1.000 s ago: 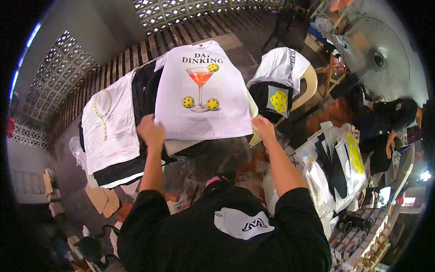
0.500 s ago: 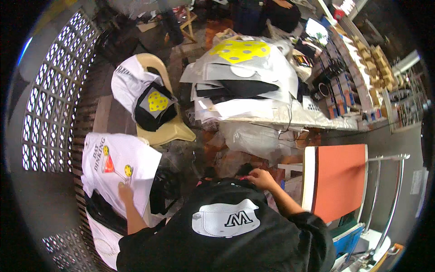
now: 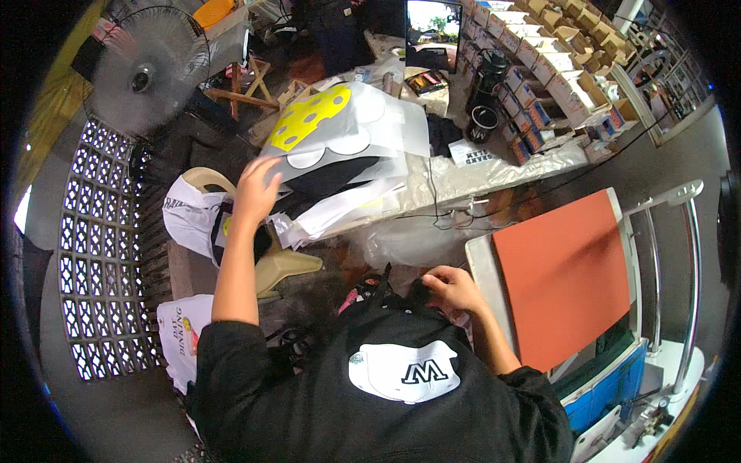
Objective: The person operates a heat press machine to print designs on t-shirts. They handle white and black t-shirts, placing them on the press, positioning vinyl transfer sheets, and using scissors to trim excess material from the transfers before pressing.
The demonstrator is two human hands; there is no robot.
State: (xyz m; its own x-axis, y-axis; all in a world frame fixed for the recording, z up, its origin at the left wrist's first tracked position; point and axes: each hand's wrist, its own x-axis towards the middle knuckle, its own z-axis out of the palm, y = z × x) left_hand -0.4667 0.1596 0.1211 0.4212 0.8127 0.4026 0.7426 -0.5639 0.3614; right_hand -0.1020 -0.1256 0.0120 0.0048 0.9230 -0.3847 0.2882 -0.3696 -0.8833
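My left hand [image 3: 258,185] is raised at the left edge of a pile of printed translucent sheets [image 3: 370,116], its fingers slightly bent and apart; whether they touch the sheets I cannot tell. The top sheet bears a yellow dotted shape [image 3: 309,116] over white and black layers. My right hand [image 3: 451,287] is low by my waist, beside the orange press pad [image 3: 559,278], with curled fingers; what they hold, if anything, is hidden.
A long plastic-covered table [image 3: 525,174] carries small boxes [image 3: 552,62], black cups [image 3: 482,123] and a lit screen [image 3: 432,35]. A beige chair [image 3: 289,274] holds garments [image 3: 189,212]. A fan [image 3: 143,77] stands upper left; a printed white T-shirt [image 3: 177,339] lies lower left.
The view has swung right from the printed T-shirts to the pile of sheets and press. My left hand has left the T-shirt and risen to the sheets; my right hand has dropped to my waist.
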